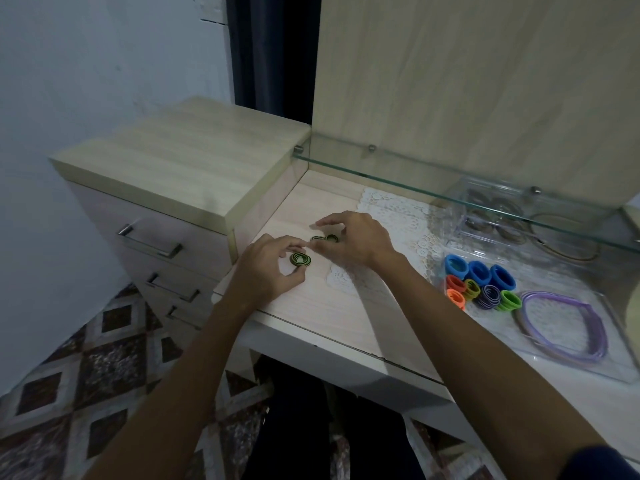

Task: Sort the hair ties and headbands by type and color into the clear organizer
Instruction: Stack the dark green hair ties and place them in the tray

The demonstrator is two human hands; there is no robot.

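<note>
On the pale desk top [322,306] lies a small stack of dark green hair ties [300,260]. My left hand [268,270] curls over it, with thumb and fingers around the stack. A second clump of dark green ties [325,239] lies just behind, and my right hand [353,240] pinches at it with curled fingers. To the right, the clear organizer tray [616,355] holds blue ties [479,271], orange ties [455,291], green ties [509,301], purple striped ties [490,296] and a purple headband [568,327].
A white lace doily [391,216] covers the desk behind my hands. A glass shelf [415,171] runs above the back of the desk. A second clear box [491,216] with dark rings stands under it. A drawer unit [166,188] rises at the left.
</note>
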